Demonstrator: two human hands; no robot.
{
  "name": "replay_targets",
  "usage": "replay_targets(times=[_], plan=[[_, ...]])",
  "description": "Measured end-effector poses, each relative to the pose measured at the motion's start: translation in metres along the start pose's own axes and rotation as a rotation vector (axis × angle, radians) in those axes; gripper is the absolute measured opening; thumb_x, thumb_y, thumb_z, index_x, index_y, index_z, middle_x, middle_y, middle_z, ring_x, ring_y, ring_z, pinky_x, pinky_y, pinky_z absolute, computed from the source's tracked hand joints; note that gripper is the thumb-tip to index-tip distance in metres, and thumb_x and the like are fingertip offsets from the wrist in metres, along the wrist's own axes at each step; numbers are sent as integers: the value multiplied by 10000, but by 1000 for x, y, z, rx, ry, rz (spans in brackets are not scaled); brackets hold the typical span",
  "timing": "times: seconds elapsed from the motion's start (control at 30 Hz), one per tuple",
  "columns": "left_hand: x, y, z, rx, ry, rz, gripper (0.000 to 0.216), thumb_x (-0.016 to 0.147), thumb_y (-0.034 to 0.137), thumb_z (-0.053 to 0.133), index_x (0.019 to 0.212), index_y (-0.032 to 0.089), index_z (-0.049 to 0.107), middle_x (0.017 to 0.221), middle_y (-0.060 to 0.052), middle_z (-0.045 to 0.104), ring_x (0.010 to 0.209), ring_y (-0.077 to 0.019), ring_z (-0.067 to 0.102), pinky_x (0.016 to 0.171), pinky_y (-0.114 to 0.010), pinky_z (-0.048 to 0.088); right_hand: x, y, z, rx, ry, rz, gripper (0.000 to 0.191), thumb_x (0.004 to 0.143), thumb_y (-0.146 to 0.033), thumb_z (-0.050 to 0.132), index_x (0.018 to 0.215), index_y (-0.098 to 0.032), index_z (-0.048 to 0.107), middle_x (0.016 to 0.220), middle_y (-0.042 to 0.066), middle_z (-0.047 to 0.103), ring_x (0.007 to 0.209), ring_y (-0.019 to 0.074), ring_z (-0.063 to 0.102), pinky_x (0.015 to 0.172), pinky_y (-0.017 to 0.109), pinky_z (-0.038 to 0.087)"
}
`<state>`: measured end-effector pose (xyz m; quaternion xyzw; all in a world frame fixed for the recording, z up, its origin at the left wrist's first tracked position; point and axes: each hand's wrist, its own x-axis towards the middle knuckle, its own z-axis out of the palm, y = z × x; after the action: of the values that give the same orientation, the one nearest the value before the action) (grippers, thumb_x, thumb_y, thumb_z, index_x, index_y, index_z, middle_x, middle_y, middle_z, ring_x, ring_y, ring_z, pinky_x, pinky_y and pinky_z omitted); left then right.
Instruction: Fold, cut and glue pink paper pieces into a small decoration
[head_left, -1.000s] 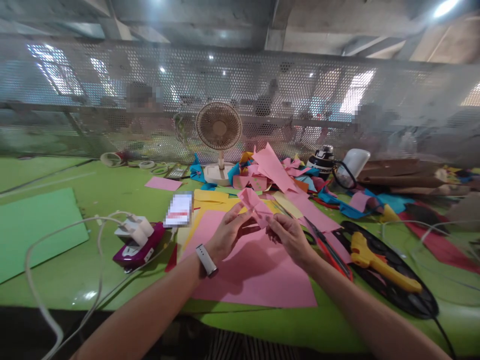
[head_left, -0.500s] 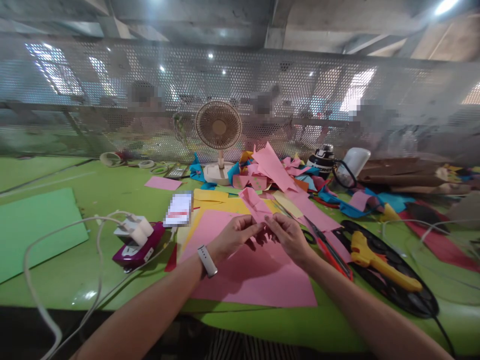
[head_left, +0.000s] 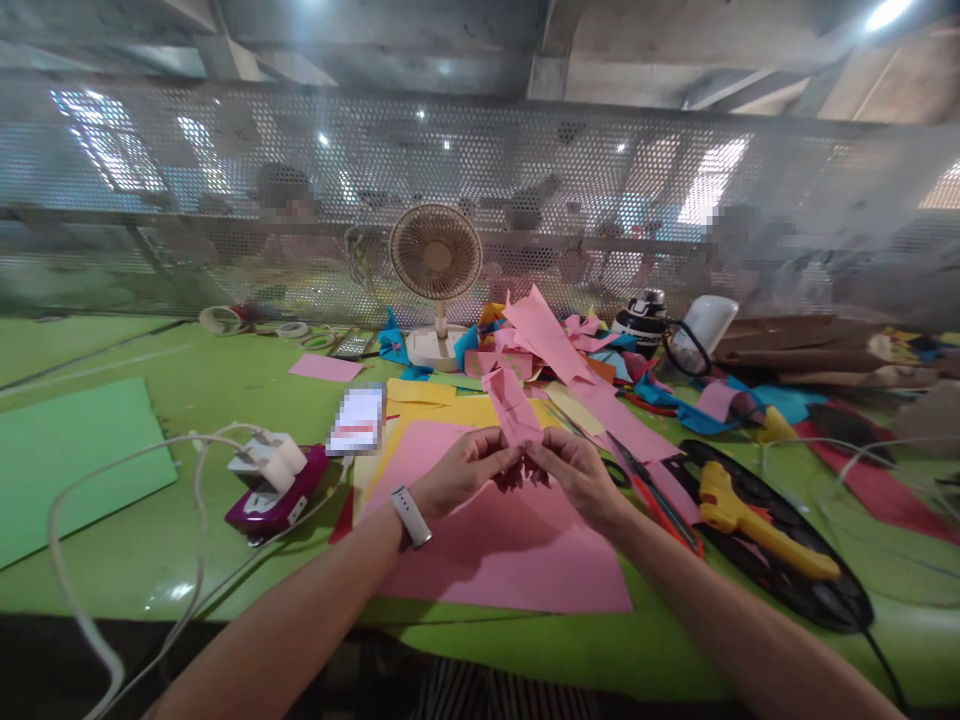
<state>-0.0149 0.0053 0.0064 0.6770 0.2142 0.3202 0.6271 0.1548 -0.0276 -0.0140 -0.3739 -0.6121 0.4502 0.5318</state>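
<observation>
A creased, folded piece of pink paper (head_left: pixel 513 405) stands up between my hands. My left hand (head_left: pixel 480 462) pinches its lower left edge between thumb and fingers. On the other side my right hand (head_left: pixel 571 465) grips the lower right edge, with both thumbs close together. The curled fingertips beneath the paper are partly hidden. Below my hands lies a large flat pink sheet (head_left: pixel 495 560) on top of yellow paper (head_left: pixel 469 409). Scissors with red handles (head_left: pixel 664 505) rest just right of my right hand.
A yellow glue gun (head_left: pixel 765 525) lies on a black tray (head_left: pixel 847 600) at the right. To the left are a purple power strip (head_left: pixel 300 510) with white plugs and cables, a phone (head_left: pixel 356 420) and green paper (head_left: pixel 82 465). A fan (head_left: pixel 436 255) stands behind, beside heaped paper scraps (head_left: pixel 544 330).
The folded pink paper has turned slightly and now stands more upright, its creased face showing more. My thumbs have shifted a little down along its lower edge.
</observation>
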Motion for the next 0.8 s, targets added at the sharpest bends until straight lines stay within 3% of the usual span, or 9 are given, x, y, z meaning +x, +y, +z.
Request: replay_targets(times=[0.27, 0.4, 0.53, 0.6, 0.8], plan=[[0, 1, -4, -32, -24, -37, 242, 807, 370, 570, 795, 128, 571, 707, -33, 594, 606, -112, 542, 595, -253, 431, 3, -3, -6, 66, -64, 61, 312, 830, -405, 541, 681, -137, 602, 596, 21, 604, 564, 120, 564, 559, 245, 427], [-3, -3, -10, -80, -89, -79, 132, 731, 239, 567, 652, 134, 549, 551, -4, 548, 503, -113, 521, 532, -249, 424, 7, 3, -10, 157, 62, 102, 409, 835, -484, 481, 628, -141, 561, 522, 11, 556, 474, 114, 539, 447, 222, 381], [-4, -7, -15, -72, -195, -153, 114, 666, 209, 543, 580, 135, 538, 523, -3, 526, 452, -106, 483, 474, -238, 397, 10, 6, -10, 179, 168, 88, 315, 780, -432, 581, 625, -168, 505, 470, -52, 466, 388, 65, 415, 375, 187, 289], [-2, -7, -17, -82, -141, -137, 121, 655, 222, 555, 575, 140, 519, 533, -5, 531, 471, -113, 499, 492, -240, 402, 10, 5, -10, 188, 217, 68, 273, 758, -389, 615, 635, -170, 508, 460, -67, 449, 375, 53, 377, 366, 180, 271], [3, 0, -19, -124, 240, -56, 159, 728, 304, 567, 760, 149, 561, 679, 12, 551, 589, -102, 522, 578, -219, 417, 10, 2, -10, 211, 224, 109, 251, 749, -364, 627, 645, -153, 538, 523, -18, 575, 400, 59, 451, 387, 177, 320]])
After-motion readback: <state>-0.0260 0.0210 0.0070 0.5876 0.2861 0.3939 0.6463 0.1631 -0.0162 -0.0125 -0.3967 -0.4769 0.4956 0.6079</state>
